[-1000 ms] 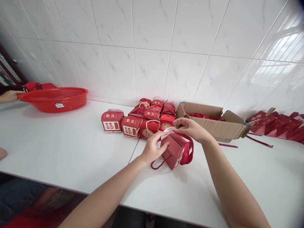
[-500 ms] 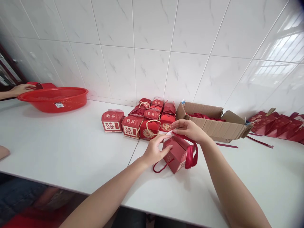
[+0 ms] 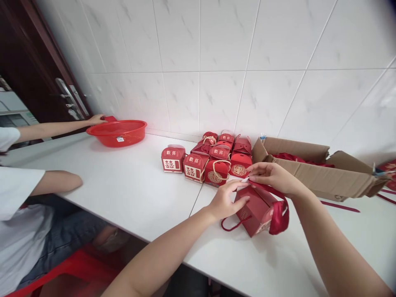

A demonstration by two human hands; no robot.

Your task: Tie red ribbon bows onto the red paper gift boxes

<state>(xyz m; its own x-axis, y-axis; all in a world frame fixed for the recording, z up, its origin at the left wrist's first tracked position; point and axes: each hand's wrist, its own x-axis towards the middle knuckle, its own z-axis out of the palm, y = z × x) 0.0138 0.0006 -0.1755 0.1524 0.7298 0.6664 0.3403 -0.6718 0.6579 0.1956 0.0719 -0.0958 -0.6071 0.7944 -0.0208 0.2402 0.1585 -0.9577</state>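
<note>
A red gift box stands tilted toward me on the white table, a dark red cord handle looping from its side. My left hand is closed on the box's upper left part, thumb on its face and fingers at the top. My right hand pinches a red ribbon, which runs over the box top and hangs in a loop at the right. Between the fingertips of both hands shows a small white piece; what it is I cannot make out.
Several finished-looking red gift boxes cluster behind my hands. An open cardboard box with red material inside stands to the right. Far left is a red basin, with a co-worker's hand at its rim. A loose ribbon strip lies at right.
The view has swung left, so everything sits further right and more of the co-worker shows. Both my hands stay at the gift box in nearly the same grip.
</note>
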